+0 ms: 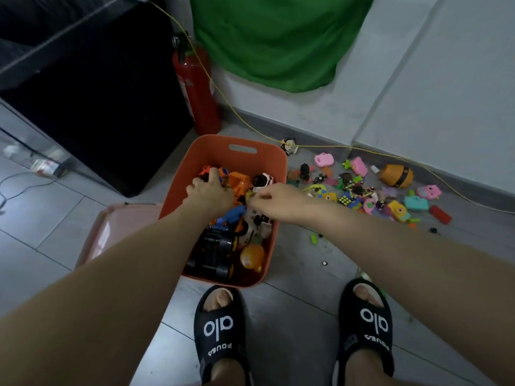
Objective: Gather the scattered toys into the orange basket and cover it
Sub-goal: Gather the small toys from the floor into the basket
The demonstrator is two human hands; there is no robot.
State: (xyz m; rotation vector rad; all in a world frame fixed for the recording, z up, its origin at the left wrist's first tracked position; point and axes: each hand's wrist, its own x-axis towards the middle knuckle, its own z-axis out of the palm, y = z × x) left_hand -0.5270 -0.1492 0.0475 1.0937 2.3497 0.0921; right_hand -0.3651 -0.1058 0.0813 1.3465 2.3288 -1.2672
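The orange basket (243,148) stands on the floor ahead of my feet, holding several toys: a black wheeled truck (214,250), an orange excavator (240,183), a yellow ball-like toy (252,257). My left hand (209,190) reaches into the basket with fingers curled over an orange and blue toy (207,170) at the far left corner. My right hand (274,196) hovers over the basket's right side, fingers curled and pinching a small dark-yellow piece (250,195). Many small colourful toys (362,188) lie scattered on the floor to the right. A pink lid (107,229) lies left of the basket.
A red fire extinguisher (196,87) stands behind the basket beside a black cabinet (92,93). A yellow cable (334,147) runs along the wall base. A green cloth (276,37) hangs on the wall. My feet wear black slippers (220,330).
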